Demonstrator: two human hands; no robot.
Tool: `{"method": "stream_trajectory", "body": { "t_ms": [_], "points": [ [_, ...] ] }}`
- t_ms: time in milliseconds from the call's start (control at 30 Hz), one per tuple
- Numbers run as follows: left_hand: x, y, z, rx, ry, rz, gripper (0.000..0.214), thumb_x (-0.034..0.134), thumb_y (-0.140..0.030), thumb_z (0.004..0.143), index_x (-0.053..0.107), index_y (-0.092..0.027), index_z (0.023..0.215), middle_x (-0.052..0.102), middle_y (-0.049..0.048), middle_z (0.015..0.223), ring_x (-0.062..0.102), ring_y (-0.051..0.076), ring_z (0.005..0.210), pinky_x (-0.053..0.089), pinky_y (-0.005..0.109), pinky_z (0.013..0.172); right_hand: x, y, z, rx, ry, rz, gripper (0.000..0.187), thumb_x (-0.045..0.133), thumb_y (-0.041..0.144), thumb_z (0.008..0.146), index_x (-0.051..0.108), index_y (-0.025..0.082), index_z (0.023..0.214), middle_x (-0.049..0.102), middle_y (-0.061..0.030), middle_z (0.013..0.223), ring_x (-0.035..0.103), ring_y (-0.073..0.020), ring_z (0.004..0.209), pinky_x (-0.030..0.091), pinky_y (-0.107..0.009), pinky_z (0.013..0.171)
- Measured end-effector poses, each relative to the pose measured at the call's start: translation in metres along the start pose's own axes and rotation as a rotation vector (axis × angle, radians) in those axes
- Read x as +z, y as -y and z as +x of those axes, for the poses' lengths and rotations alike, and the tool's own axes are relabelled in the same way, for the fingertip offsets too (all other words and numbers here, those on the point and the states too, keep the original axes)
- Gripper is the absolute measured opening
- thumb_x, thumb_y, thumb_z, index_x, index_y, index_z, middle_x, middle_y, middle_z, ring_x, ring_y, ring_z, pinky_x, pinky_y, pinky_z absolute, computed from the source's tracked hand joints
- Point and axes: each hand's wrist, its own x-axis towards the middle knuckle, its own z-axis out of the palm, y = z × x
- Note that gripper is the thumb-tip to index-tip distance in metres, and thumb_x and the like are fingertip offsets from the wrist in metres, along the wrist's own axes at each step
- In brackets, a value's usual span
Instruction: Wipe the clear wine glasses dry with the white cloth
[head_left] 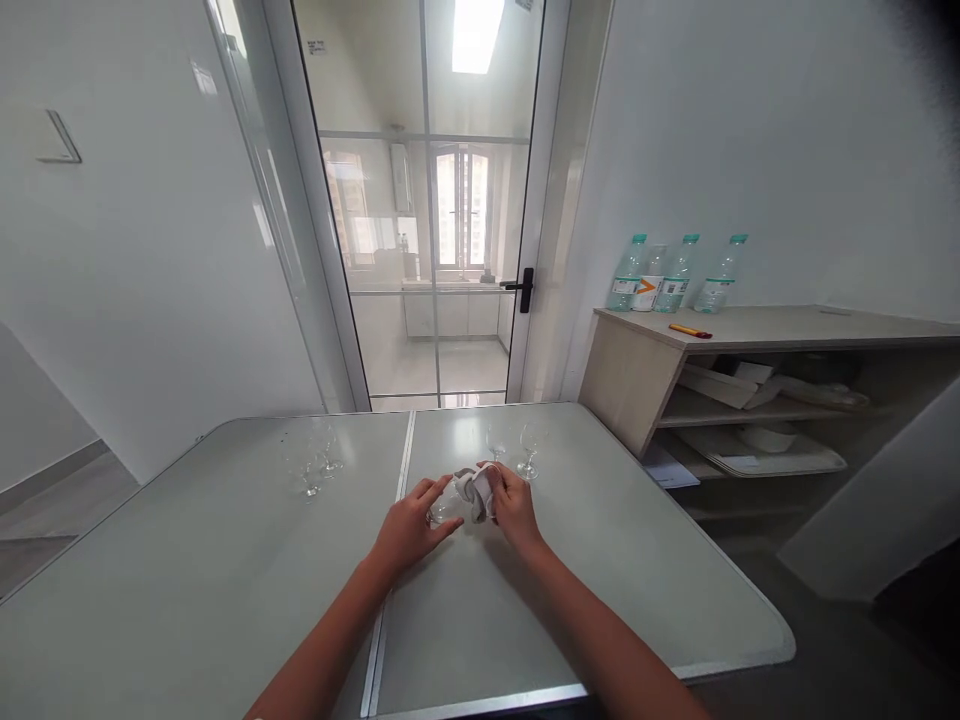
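Note:
Over the middle of the table, my left hand (417,518) is closed around the clear bowl of a wine glass (446,505), thumb below and fingers above. A crumpled white and grey cloth (474,490) is bunched against the glass, and my right hand (514,502) grips it with closed fingers. The cloth hides the rest of that glass. Just beyond my right hand stand two more clear stemmed glasses, one nearer (528,450) and one farther left (496,440). On the table's left part are other clear stemmed glasses (310,475), faint against the surface.
The pale table (225,600) has a metal seam (375,650) running front to back. At the right, a wooden shelf unit (630,380) carries several plastic bottles (718,278) and a red-yellow pen-like item (690,331). Behind the table is a glass door (390,350) with a black handle (526,290).

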Motion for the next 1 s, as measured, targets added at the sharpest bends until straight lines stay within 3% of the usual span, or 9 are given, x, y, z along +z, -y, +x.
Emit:
{"method": "stream_trajectory", "body": {
  "t_ms": [233,300,400,567,667,733,833,933,1000],
  "points": [
    [0.012,0.003,-0.001,0.015,-0.019,0.001,0.066,0.074,-0.043,0.083,0.053,-0.037,0.145,0.069,0.0034,0.115,0.069,0.016,0.069,0.057,0.030,0.070,0.010,0.004,-0.010,-0.072,0.180,-0.016,0.050,0.045,0.055,0.102,0.075,0.018,0.115,0.074,-0.0074,0.090,0.065,-0.0205,0.078,0.051,-0.033,0.077],
    [0.015,0.004,-0.003,0.007,-0.035,-0.009,0.068,0.072,-0.038,0.085,0.049,-0.035,0.149,0.068,0.0035,0.117,0.068,0.015,0.070,0.057,0.029,0.071,0.008,0.001,-0.011,-0.067,0.253,0.055,0.049,0.048,0.052,0.101,0.066,0.019,0.131,0.074,-0.0059,0.092,0.064,-0.0194,0.076,0.051,-0.032,0.073],
    [0.015,0.004,-0.005,0.037,-0.049,0.018,0.074,0.067,-0.031,0.088,0.037,-0.032,0.156,0.067,0.0042,0.118,0.069,0.014,0.076,0.057,0.027,0.072,0.002,0.000,-0.012,-0.144,0.506,0.141,0.063,0.048,0.048,0.101,0.038,0.020,0.156,0.070,-0.0029,0.089,0.061,-0.0181,0.073,0.051,-0.032,0.073],
    [0.006,0.007,-0.007,0.249,0.058,0.230,0.071,0.069,-0.031,0.087,0.042,-0.033,0.153,0.063,0.0073,0.133,0.072,0.018,0.084,0.055,0.025,0.067,-0.007,0.008,-0.016,-0.401,0.799,-0.086,0.071,0.053,0.032,0.099,0.023,0.025,0.162,0.058,-0.0133,0.139,0.054,-0.0270,0.120,0.041,-0.044,0.105],
    [0.002,0.011,-0.007,0.283,0.073,0.315,0.067,0.070,-0.033,0.087,0.047,-0.032,0.150,0.063,0.0090,0.138,0.073,0.019,0.082,0.054,0.025,0.064,-0.007,0.009,-0.016,-0.350,0.801,-0.105,0.069,0.053,0.026,0.097,0.027,0.027,0.161,0.060,-0.0111,0.134,0.056,-0.0256,0.112,0.043,-0.042,0.099],
    [0.002,0.013,-0.007,0.286,0.063,0.352,0.065,0.070,-0.034,0.086,0.050,-0.030,0.148,0.065,0.0093,0.135,0.073,0.019,0.079,0.053,0.025,0.062,-0.004,0.007,-0.015,-0.234,0.776,-0.014,0.068,0.058,0.027,0.095,0.034,0.029,0.158,0.067,-0.0049,0.106,0.057,-0.0198,0.087,0.047,-0.035,0.084],
    [0.003,0.012,-0.005,0.260,0.042,0.346,0.069,0.069,-0.033,0.087,0.046,-0.030,0.151,0.068,0.0072,0.128,0.073,0.018,0.079,0.051,0.025,0.062,0.002,0.002,-0.013,0.008,0.725,0.285,0.073,0.066,0.036,0.092,0.035,0.026,0.157,0.054,0.0044,0.073,0.046,-0.0128,0.062,0.041,-0.026,0.064],
    [0.002,0.007,-0.003,0.187,0.014,0.278,0.071,0.066,-0.031,0.090,0.039,-0.030,0.155,0.068,0.0078,0.130,0.073,0.019,0.090,0.052,0.024,0.066,0.008,-0.001,-0.014,0.146,0.580,0.533,0.081,0.066,0.047,0.092,0.029,0.021,0.159,0.055,0.0033,0.074,0.049,-0.0132,0.064,0.040,-0.026,0.063],
    [-0.002,0.003,-0.002,0.110,0.020,0.184,0.067,0.067,-0.033,0.090,0.043,-0.027,0.152,0.070,0.0090,0.125,0.073,0.021,0.092,0.053,0.026,0.069,0.008,-0.001,-0.014,0.101,0.566,0.514,0.082,0.065,0.051,0.093,0.028,0.022,0.160,0.063,-0.0010,0.085,0.056,-0.0158,0.071,0.045,-0.029,0.070]
  ]
}}
